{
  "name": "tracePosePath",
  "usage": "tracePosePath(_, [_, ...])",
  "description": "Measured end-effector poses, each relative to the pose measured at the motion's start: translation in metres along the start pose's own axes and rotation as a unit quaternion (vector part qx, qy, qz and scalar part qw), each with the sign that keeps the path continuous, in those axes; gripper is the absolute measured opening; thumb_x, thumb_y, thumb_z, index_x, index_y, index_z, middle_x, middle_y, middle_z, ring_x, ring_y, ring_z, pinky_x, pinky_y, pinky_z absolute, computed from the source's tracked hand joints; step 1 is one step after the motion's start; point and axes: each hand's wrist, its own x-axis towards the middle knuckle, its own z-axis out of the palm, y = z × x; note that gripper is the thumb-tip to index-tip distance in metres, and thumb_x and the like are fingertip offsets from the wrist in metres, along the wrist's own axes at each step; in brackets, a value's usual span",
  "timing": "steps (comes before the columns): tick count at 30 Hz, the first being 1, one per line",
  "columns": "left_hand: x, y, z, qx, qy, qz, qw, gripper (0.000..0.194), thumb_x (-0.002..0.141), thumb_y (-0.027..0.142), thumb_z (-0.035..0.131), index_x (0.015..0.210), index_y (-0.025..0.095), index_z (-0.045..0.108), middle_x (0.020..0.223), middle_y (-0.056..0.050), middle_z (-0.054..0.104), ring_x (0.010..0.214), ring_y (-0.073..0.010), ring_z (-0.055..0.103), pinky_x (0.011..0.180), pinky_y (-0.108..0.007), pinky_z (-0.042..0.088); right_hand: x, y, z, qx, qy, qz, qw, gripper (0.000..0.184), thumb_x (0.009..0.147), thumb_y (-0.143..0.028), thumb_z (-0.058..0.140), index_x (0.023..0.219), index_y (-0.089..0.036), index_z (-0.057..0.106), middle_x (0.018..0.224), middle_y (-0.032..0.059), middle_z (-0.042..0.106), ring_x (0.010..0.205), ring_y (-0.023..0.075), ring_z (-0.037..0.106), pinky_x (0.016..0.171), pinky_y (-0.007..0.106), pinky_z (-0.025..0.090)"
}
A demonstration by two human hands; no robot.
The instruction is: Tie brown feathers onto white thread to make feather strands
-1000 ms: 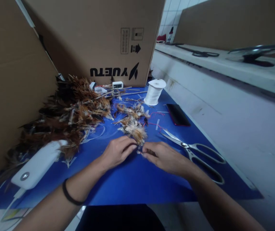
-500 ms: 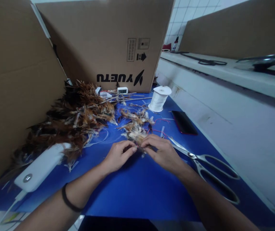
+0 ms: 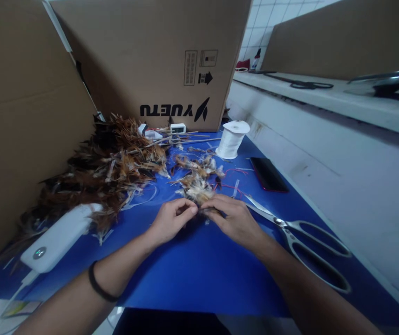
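Observation:
My left hand (image 3: pixel 173 217) is closed in a pinch, thumb against forefinger, over the middle of the blue table. My right hand (image 3: pixel 234 217) is also pinched, its fingertips almost meeting those of the left. Whatever lies between the fingertips is too small to make out. Just beyond them, touching or very close to the right fingers, is a loose heap of pale and tan feathers (image 3: pixel 197 186). Thin red thread (image 3: pixel 230 186) trails out of that heap to the right. Large metal scissors (image 3: pixel 283 224) lie partly open beside my right forearm.
A big pile of brown feathers (image 3: pixel 98 167) covers the left side, with a white power bank (image 3: pixel 59 239) at its near edge. A white ribbon spool (image 3: pixel 233 140) and a dark phone (image 3: pixel 268 174) lie to the right. Cardboard boxes (image 3: pixel 115 51) wall off the back and left.
Both pinched hands stay at the near end of the feather heap, the fingertips slightly closer together. The view has tilted a little; the other things lie as before.

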Motion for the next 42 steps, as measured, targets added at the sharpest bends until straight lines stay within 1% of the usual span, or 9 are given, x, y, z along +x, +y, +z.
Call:
tracePosePath(6, [0.002, -0.003, -0.002, 0.034, 0.037, 0.025, 0.998, 0.023, 0.085, 0.033, 0.049, 0.076, 0.015, 0.059, 0.056, 0.003, 0.050, 0.050, -0.0085, 0.046, 0.052, -0.021, 0.035, -0.001, -0.001, 0.001, -0.007, -0.016, -0.001, 1.000, 0.014, 0.081, -0.012, 0.057, 0.086, -0.020, 0.066, 0.081, 0.0015, 0.066, 0.078, 0.0146, 0.061, 0.075, 0.029, 0.046])
tracePosePath(13, [0.003, -0.001, -0.005, -0.011, 0.091, 0.020, 0.996, 0.020, 0.085, 0.032, 0.048, 0.073, 0.016, 0.053, 0.052, 0.005, 0.047, 0.047, -0.0078, 0.043, 0.052, -0.020, 0.035, 0.001, -0.004, -0.003, 0.008, -0.008, 0.036, 0.999, 0.010, 0.080, -0.015, 0.058, 0.081, -0.020, 0.067, 0.077, 0.0010, 0.067, 0.074, 0.0144, 0.062, 0.072, 0.027, 0.046])
tracePosePath(22, [0.006, -0.006, -0.008, -0.128, 0.179, -0.034, 0.975, 0.021, 0.084, 0.037, 0.051, 0.075, 0.017, 0.050, 0.047, 0.007, 0.044, 0.041, -0.0053, 0.035, 0.042, -0.017, 0.026, 0.000, -0.001, -0.004, 0.069, -0.006, 0.167, 0.984, 0.007, 0.075, -0.023, 0.062, 0.078, -0.020, 0.068, 0.076, -0.0005, 0.068, 0.068, 0.0138, 0.061, 0.066, 0.026, 0.045])
tracePosePath(25, [0.005, -0.002, -0.006, -0.185, 0.171, -0.032, 0.967, 0.020, 0.083, 0.037, 0.053, 0.077, 0.017, 0.050, 0.047, 0.007, 0.044, 0.041, -0.0058, 0.037, 0.040, -0.016, 0.027, 0.001, 0.001, -0.005, 0.086, -0.009, 0.206, 0.975, 0.009, 0.075, -0.026, 0.061, 0.076, -0.019, 0.067, 0.070, -0.0005, 0.066, 0.063, 0.0134, 0.059, 0.061, 0.025, 0.044])
tracePosePath(27, [0.004, 0.004, -0.006, -0.246, 0.135, -0.024, 0.959, 0.020, 0.084, 0.036, 0.053, 0.081, 0.017, 0.052, 0.053, 0.004, 0.050, 0.044, -0.0068, 0.043, 0.041, -0.017, 0.031, 0.002, 0.003, -0.005, 0.106, -0.006, 0.222, 0.969, 0.012, 0.075, -0.028, 0.060, 0.074, -0.018, 0.066, 0.064, -0.0009, 0.064, 0.059, 0.0124, 0.056, 0.057, 0.025, 0.042])
tracePosePath(30, [0.003, 0.011, -0.005, -0.351, 0.074, -0.017, 0.933, 0.019, 0.083, 0.035, 0.054, 0.080, 0.016, 0.050, 0.074, -0.002, 0.061, 0.055, -0.0090, 0.054, 0.046, -0.019, 0.039, 0.003, 0.007, -0.006, 0.127, -0.004, 0.243, 0.962, 0.015, 0.074, -0.030, 0.060, 0.070, -0.016, 0.064, 0.058, -0.0013, 0.060, 0.052, 0.0106, 0.050, 0.051, 0.024, 0.039])
tracePosePath(33, [0.004, 0.013, -0.007, -0.419, 0.070, -0.021, 0.905, 0.018, 0.082, 0.031, 0.056, 0.076, 0.017, 0.047, 0.074, 0.000, 0.059, 0.059, -0.0092, 0.056, 0.055, -0.022, 0.045, 0.003, 0.011, -0.006, 0.126, -0.022, 0.252, 0.959, 0.015, 0.074, -0.029, 0.060, 0.069, -0.016, 0.065, 0.059, -0.0004, 0.061, 0.050, 0.0098, 0.047, 0.050, 0.024, 0.038])
tracePosePath(38, [0.010, 0.008, -0.018, -0.448, 0.158, -0.018, 0.880, 0.017, 0.079, 0.025, 0.060, 0.073, 0.017, 0.046, 0.068, 0.003, 0.052, 0.061, -0.0073, 0.054, 0.059, -0.020, 0.045, 0.003, 0.012, -0.007, 0.142, -0.026, 0.248, 0.958, 0.016, 0.075, -0.029, 0.059, 0.068, -0.016, 0.064, 0.055, -0.0004, 0.058, 0.048, 0.0095, 0.046, 0.048, 0.023, 0.036])
tracePosePath(42, [0.016, 0.007, -0.037, -0.457, 0.278, 0.014, 0.845, 0.015, 0.076, 0.018, 0.060, 0.070, 0.017, 0.047, 0.066, 0.003, 0.051, 0.060, -0.0067, 0.053, 0.057, -0.018, 0.044, 0.003, 0.012, -0.008, 0.148, -0.018, 0.254, 0.956, 0.015, 0.074, -0.028, 0.059, 0.068, -0.016, 0.064, 0.055, -0.0007, 0.058, 0.048, 0.0095, 0.046, 0.047, 0.023, 0.036])
